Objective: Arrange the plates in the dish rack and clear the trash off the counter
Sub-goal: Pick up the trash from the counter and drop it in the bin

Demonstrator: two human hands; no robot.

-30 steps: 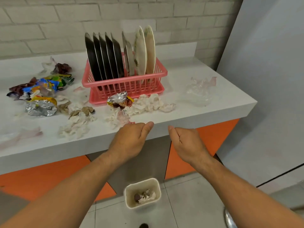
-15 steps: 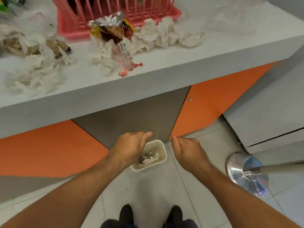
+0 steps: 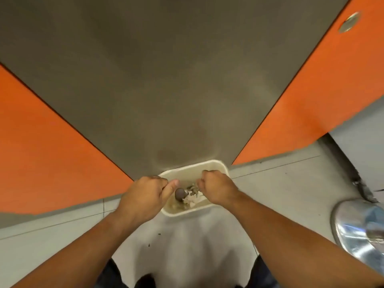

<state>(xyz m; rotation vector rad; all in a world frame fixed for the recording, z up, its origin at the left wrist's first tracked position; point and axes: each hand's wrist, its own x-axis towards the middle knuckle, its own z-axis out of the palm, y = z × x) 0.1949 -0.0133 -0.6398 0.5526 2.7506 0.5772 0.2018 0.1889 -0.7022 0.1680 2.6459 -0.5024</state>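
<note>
Trash bin, cream and rectangular, stands on the floor against the foot of the grey panel, the broadest thing in view, which fills the top and middle. An orange panel flanks the grey one on the left and a second orange panel flanks it on the right, the bin sitting between their lower corners. Pale tiled floor runs along the bottom, with a shiny metal disc lying at its right edge, well apart from the bin. Both hands are at the bin, one on each side and apart from each other. The left hand curls over the left rim with the thumb lying inside the wall, and the right hand curls over the right rim, so each grips the bin by its edge. Between the hands, down in the bin, lie crumpled white paper and a small round brown lump, just beside the left thumb. Half a second ago the worktop edge, with its pink rack and loose wrappers and tissues, still crossed the top of the view; it is out of sight now. The hands then hung above the bin with nothing in them, and they have since come down onto its rim.
</note>
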